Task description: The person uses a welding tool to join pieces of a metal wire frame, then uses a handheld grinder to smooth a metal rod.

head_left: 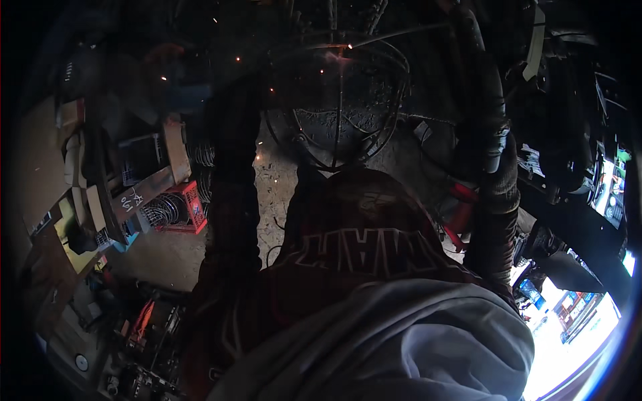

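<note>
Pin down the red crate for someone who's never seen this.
Find the person's left sleeve, the dark vertical band left of centre. Just left of it, about mid-height, sits the crate. It's bright red, unlike the brown board beside it.

glaring white light fills the lower right, while the greyish floor is dim.

Left hand and right hand lost in darkness, grey cloth cut off below
</note>
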A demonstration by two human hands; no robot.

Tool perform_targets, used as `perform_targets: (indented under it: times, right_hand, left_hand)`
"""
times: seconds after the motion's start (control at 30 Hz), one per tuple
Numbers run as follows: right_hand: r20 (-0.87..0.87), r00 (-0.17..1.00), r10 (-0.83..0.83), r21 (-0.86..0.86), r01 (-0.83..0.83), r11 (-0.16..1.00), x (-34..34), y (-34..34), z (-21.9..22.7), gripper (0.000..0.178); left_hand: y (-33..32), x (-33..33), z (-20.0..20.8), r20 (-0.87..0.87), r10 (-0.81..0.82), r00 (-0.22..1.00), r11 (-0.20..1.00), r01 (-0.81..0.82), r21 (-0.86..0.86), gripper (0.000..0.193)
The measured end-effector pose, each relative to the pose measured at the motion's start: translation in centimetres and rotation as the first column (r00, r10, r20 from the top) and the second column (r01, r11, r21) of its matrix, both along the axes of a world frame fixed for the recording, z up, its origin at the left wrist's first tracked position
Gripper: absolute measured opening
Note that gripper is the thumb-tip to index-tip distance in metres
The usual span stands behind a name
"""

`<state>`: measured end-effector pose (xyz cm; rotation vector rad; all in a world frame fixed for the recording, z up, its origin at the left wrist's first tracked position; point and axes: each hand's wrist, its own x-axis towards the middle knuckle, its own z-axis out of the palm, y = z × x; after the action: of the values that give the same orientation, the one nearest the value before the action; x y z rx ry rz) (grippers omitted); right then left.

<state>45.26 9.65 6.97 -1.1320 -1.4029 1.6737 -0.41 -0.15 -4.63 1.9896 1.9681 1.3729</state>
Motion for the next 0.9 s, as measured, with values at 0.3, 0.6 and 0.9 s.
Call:
perform_targets:
  times: [0.3,0.6,0.9]
  right_hand:
    - [-0.097,0.995,0.007,-0.120,-0.019,0.993,-0.1,0.2,-0.3,0.040]
    - [0.220,0.959,0.180,0.219,-0.228,0.949,-1.1,0.8,0.4,0.028]
    - [0.515,0.854,-0.071,0.724,-0.389,0.569,2.4,2.1,-2.7,0.028]
  left_hand:
    - [0.5,0.9,1.0,-0.007,0.005,1.000,0.999,-0.005,0.033,0.021]
    - [0.5,1.5,2.4,-0.099,0.109,0.989,0.990,-0.099,0.096,0.016]
    - [1.1,1.0,1.3,-0.151,0.101,0.983,0.993,-0.090,0.082,0.017]
